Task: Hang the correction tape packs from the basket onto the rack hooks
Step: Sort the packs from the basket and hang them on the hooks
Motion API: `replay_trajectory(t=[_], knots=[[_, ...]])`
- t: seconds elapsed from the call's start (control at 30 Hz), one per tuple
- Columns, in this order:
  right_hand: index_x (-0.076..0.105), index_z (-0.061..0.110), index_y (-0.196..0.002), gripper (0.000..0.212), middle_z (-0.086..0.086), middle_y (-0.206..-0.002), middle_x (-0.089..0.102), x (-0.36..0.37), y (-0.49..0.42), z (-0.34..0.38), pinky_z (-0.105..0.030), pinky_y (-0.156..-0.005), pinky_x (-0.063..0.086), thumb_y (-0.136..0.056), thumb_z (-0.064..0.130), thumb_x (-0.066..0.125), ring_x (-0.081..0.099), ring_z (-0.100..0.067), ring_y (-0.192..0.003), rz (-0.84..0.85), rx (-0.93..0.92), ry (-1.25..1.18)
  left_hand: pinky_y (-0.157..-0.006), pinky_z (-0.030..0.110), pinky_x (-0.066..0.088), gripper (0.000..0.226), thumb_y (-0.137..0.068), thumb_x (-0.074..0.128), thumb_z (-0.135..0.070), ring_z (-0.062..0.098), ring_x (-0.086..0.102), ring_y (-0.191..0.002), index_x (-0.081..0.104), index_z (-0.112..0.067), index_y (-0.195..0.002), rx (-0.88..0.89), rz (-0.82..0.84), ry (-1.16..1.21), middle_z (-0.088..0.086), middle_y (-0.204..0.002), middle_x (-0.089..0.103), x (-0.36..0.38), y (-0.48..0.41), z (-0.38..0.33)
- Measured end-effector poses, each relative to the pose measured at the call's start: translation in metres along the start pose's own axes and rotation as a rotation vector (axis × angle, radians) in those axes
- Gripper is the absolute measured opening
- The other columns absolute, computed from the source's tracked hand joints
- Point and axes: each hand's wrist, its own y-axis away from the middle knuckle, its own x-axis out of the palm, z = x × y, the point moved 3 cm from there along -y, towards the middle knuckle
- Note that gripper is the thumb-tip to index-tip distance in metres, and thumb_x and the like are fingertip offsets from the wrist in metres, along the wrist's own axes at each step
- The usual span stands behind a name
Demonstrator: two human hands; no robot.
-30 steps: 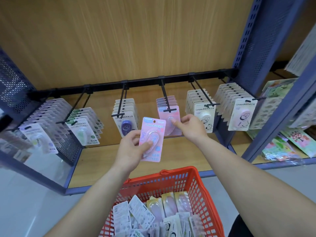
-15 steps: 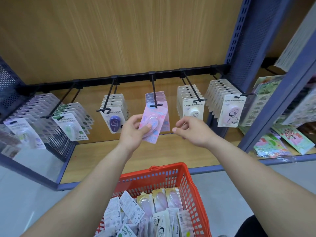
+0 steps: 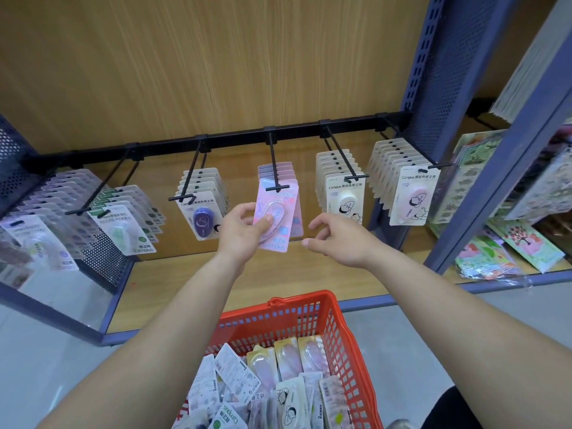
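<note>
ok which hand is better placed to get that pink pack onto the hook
Left, probably. The left hand grips the pink pack, whose top is right at the tip of the middle hook. The right hand is open beside it, holding nothing.

Pink correction tape pack (image 3: 276, 212), a second ago held low and left of middle hook (image 3: 277, 188), now raised against it: card top sits behind hook's cross tip, in front of pink packs already hanging there. Whether hole is threaded: cannot tell. Left hand (image 3: 244, 232) has risen with pack, thumb on blister, fingers behind card. Right hand (image 3: 339, 239), earlier touching front pack on that hook, has let go and drawn back right; now apart from packs, fingers loose, holding nothing.
</note>
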Motion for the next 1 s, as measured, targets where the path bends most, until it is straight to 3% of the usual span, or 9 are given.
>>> replay_trajectory(t=[0.13, 0.2, 0.27, 0.4, 0.5, 0.63, 0.83, 0.93, 1.0], knots=[[0.06, 0.021, -0.127, 0.044, 0.008, -0.102, 0.067, 0.005, 0.003, -0.003, -0.028, -0.079, 0.048, -0.093, 0.048, 0.069, 0.063, -0.011, -0.096, 0.024, 0.012, 0.049, -0.071, 0.03, 0.052, 0.046, -0.085, 0.083, -0.023, 0.021, 0.07, -0.092, 0.06, -0.012, -0.124, -0.047, -0.123, -0.12, 0.008, -0.112, 0.073, 0.004, -0.018, 0.002], [0.062, 0.02, -0.125, 0.044, 0.008, -0.101, 0.064, 0.009, 0.007, -0.005, -0.028, -0.08, 0.047, -0.092, 0.048, 0.07, 0.062, -0.012, -0.096, 0.035, 0.02, 0.088, -0.088, 0.031, 0.049, 0.063, -0.084, 0.084, -0.027, 0.024, 0.066, -0.111, 0.054, -0.01, -0.137, -0.072, -0.096, -0.212, 0.008, -0.128, 0.067, 0.001, -0.015, 0.006], [0.062, 0.019, -0.122, 0.043, 0.01, -0.098, 0.061, 0.015, 0.013, -0.004, -0.027, -0.078, 0.046, -0.092, 0.048, 0.07, 0.062, -0.012, -0.095, 0.054, 0.042, 0.118, -0.101, 0.032, 0.046, 0.066, -0.084, 0.084, -0.032, 0.023, 0.061, -0.12, 0.054, -0.01, -0.139, -0.099, -0.021, -0.276, 0.007, -0.131, 0.063, -0.011, 0.002, 0.017], [0.063, 0.018, -0.12, 0.039, 0.004, -0.105, 0.066, 0.049, 0.035, 0.004, -0.029, -0.081, 0.045, -0.093, 0.045, 0.07, 0.064, -0.017, -0.104, 0.139, 0.051, 0.243, -0.089, 0.027, 0.05, 0.024, -0.089, 0.079, -0.023, 0.018, 0.068, -0.098, 0.068, -0.015, -0.109, -0.078, 0.157, -0.449, -0.001, -0.104, 0.072, -0.059, 0.06, 0.069], [0.063, 0.021, -0.116, 0.034, 0.004, -0.108, 0.069, 0.097, 0.054, -0.002, -0.031, -0.083, 0.05, -0.093, 0.045, 0.07, 0.065, -0.018, -0.1, 0.285, 0.056, 0.319, -0.079, 0.023, 0.049, 0.013, -0.09, 0.077, -0.022, 0.013, 0.068, -0.089, 0.067, -0.02, -0.098, -0.147, 0.239, -0.637, -0.005, -0.092, 0.071, -0.102, 0.103, 0.126], [0.065, 0.018, -0.117, 0.036, -0.001, -0.107, 0.069, 0.175, 0.072, -0.038, -0.034, -0.089, 0.052, -0.092, 0.043, 0.071, 0.066, -0.02, -0.104, 0.393, 0.103, 0.302, -0.07, 0.025, 0.043, 0.02, -0.092, 0.073, -0.032, 0.016, 0.065, -0.087, 0.063, -0.022, -0.106, -0.305, 0.294, -0.76, -0.003, -0.1, 0.069, -0.139, 0.143, 0.197], [0.061, 0.008, -0.118, 0.03, -0.011, -0.108, 0.064, 0.267, 0.075, -0.087, -0.042, -0.088, 0.049, -0.098, 0.03, 0.066, 0.063, -0.029, -0.102, 0.402, 0.227, 0.11, -0.079, 0.028, 0.045, 0.042, -0.092, 0.075, -0.033, 0.019, 0.06, -0.096, 0.06, -0.013, -0.126, -0.479, 0.279, -0.689, 0.004, -0.116, 0.064, -0.16, 0.167, 0.273], [0.058, 0.013, -0.129, 0.03, 0.0, -0.116, 0.059, 0.299, 0.061, -0.094, -0.034, -0.085, 0.045, -0.101, 0.022, 0.061, 0.06, -0.023, -0.104, 0.361, 0.261, -0.02, -0.082, 0.032, 0.052, 0.044, -0.088, 0.079, -0.028, 0.021, 0.062, -0.097, 0.057, -0.015, -0.124, -0.572, 0.303, -0.612, 0.004, -0.117, 0.062, -0.154, 0.173, 0.296], [0.059, 0.013, -0.132, 0.032, 0.009, -0.109, 0.056, 0.319, 0.047, -0.095, -0.032, -0.09, 0.046, -0.101, 0.015, 0.058, 0.058, -0.018, -0.1, 0.317, 0.248, -0.097, -0.081, 0.034, 0.052, 0.053, -0.083, 0.083, -0.027, 0.027, 0.064, -0.101, 0.054, -0.015, -0.125, -0.62, 0.348, -0.559, 0.004, -0.112, 0.06, -0.147, 0.175, 0.312]])
